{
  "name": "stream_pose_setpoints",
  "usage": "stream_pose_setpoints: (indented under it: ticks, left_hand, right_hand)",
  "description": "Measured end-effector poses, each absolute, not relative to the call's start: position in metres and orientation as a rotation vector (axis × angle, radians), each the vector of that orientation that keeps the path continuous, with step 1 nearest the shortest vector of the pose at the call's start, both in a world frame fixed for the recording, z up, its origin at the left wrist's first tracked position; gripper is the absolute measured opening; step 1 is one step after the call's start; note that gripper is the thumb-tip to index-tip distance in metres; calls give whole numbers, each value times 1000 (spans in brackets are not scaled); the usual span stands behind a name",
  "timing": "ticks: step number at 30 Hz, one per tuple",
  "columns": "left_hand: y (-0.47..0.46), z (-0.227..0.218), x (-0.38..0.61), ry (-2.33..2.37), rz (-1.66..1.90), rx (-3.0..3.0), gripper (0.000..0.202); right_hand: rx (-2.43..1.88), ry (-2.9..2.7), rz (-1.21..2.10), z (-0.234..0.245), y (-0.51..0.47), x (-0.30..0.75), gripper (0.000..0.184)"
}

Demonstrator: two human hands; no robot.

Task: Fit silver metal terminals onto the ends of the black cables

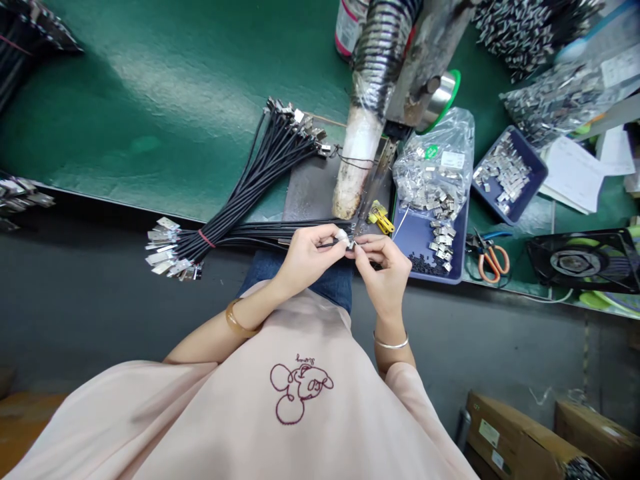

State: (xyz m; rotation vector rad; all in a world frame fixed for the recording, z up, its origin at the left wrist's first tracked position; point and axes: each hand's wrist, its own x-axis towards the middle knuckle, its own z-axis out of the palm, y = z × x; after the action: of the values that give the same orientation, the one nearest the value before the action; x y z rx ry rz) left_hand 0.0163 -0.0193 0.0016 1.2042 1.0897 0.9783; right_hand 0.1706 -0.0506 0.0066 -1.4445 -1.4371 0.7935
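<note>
My left hand (315,257) is closed in a pinch on the end of a black cable, with something white wrapped on one finger. Close against it, my right hand (384,270) pinches a small metal connector (351,245) at the cable's end. Fingertips partly cover the connector. To the left lies a bundle of black cables (245,190) with metal connectors at both ends, tied by a red band (206,239). More loose black cables (280,230) run alongside toward my hands. Just beyond them hangs the dirty white end of a duct hose (354,160).
Right of my hands, a blue tray (463,250) holds a plastic bag (440,160), metal connector shells and small black parts. A yellow tool (383,219) lies beside it. Farther right are orange-handled pliers (493,261), a small blue bin (537,163) and a black fan (585,261).
</note>
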Motion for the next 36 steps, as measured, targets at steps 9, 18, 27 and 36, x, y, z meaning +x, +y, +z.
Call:
stream_pose_setpoints:
  ticks: [9,18,27,36]
  left_hand:
    - [-44,-18,-4,876,788,1721,10]
    - [-11,-28,-11,1292,1121,2286,23]
    - [4,-36,-11,1199,1311,2327,25]
    - [-25,-24,-9,828,1359,2294,16]
  right_hand:
    - [-1447,-1320,-351,50,-94,216,20]
    - [-2109,-1783,-190,27,-19,297,19]
    - [-2023,-1981,-153,10,5,285,17]
    - [-1681,-1503,76,33,-46,232,16]
